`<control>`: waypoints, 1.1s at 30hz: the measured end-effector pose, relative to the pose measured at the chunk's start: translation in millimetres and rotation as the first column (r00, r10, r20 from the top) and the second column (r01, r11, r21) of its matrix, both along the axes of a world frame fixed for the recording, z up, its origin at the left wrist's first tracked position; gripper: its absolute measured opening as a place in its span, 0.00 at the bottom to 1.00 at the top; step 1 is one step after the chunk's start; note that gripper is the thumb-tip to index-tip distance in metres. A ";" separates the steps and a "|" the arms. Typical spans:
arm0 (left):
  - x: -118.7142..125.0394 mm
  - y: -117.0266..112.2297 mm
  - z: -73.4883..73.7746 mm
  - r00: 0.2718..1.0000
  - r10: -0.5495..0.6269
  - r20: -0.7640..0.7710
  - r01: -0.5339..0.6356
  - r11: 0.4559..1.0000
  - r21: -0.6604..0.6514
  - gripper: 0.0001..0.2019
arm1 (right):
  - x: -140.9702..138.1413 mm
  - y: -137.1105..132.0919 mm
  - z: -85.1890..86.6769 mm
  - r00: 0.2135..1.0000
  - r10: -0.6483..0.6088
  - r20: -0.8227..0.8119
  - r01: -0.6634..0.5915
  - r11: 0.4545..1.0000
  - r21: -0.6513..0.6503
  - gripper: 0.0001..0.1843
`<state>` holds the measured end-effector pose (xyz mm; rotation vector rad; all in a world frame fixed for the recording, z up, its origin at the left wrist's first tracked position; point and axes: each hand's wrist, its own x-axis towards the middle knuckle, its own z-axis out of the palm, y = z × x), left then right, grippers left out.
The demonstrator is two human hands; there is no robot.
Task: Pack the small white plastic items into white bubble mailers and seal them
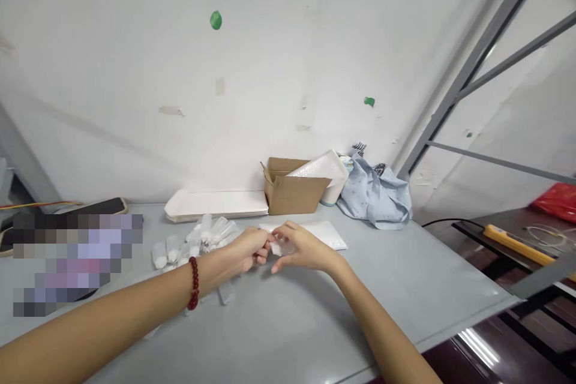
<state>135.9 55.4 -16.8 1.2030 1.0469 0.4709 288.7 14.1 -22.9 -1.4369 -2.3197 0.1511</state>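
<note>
My left hand, with a dark red bead bracelet at its wrist, is closed, and its grip is mostly hidden. My right hand meets it fingertip to fingertip, its thumb and fingers curved round a small translucent plastic piece. What kind of piece it is cannot be made out. Behind the right hand lies a flat white packet. Left of my hands, partly behind the left forearm, is a loose pile of small clear plastic bottles. One clear piece lies apart, nearer to me.
On the grey table, by the wall, stand a stack of white card and an open cardboard box with white packaging. Light blue cloth is heaped right of it. A metal frame rises at right; a blurred-out patch covers something at left.
</note>
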 end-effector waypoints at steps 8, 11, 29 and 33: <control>2.6 23.0 -37.6 0.966 -0.109 -0.233 0.206 0.869 0.450 0.14 | 8.7 3.7 -3.8 0.947 -0.243 0.209 0.271 0.955 -0.118 0.34; -6.6 38.9 -23.4 0.904 -0.090 -0.418 0.302 0.826 0.476 0.15 | 8.4 6.1 -5.0 0.941 -0.235 0.244 0.273 0.952 -0.135 0.32; -83.9 83.3 21.1 0.488 0.338 -0.805 0.749 0.312 0.585 0.13 | 17.2 10.5 -13.9 0.942 -0.135 0.308 0.215 0.946 -0.241 0.40; -84.8 91.8 20.1 0.486 0.340 -0.805 0.768 0.275 0.579 0.13 | 11.8 11.6 -17.8 0.944 -0.145 0.296 0.215 0.952 -0.218 0.40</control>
